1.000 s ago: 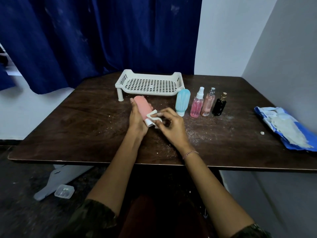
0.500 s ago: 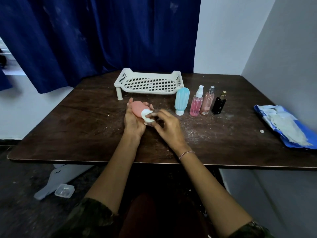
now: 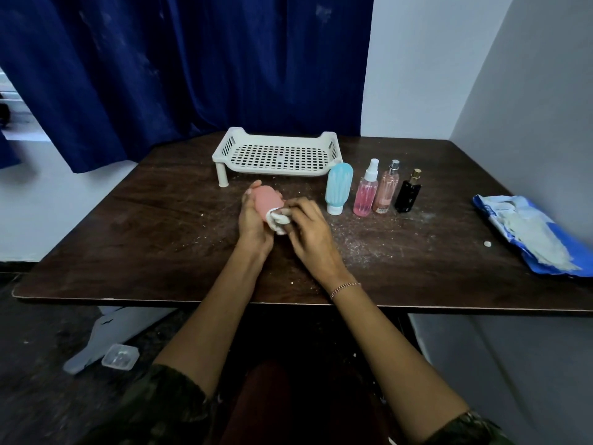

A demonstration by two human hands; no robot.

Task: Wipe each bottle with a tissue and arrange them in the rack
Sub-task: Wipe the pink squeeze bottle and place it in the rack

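The left hand (image 3: 253,220) is cradling the pink bottle (image 3: 265,202) just above the surface (image 3: 160,226), in front of the white rack (image 3: 279,155), its grip wrapped around the rounded body with the cap end pointing towards the person. The right hand (image 3: 308,229) is pinching a crumpled tissue (image 3: 279,220) against that white cap, fingers closed on the wad — the rubbing is going on at the neck, where grime would likely collect. Judging by its soft, rounded look, the bottle is probably a light squeeze bottle of silicone or soft plastic, so it is likely giving a little under pressure and gripping well rather than slipping; holding it around the middle of the body, as now, looks the safest place. The tissue is thin and seems to be shedding, going by the pale crumbs on the surface. The blue bottle (image 3: 338,187), the pink spray bottle (image 3: 365,191), the pale pink bottle (image 3: 386,189) and the black bottle (image 3: 407,194) are standing upright in a row, just right of the rack, which is holding nothing yet — the last two look like glass and would want gentler handling.
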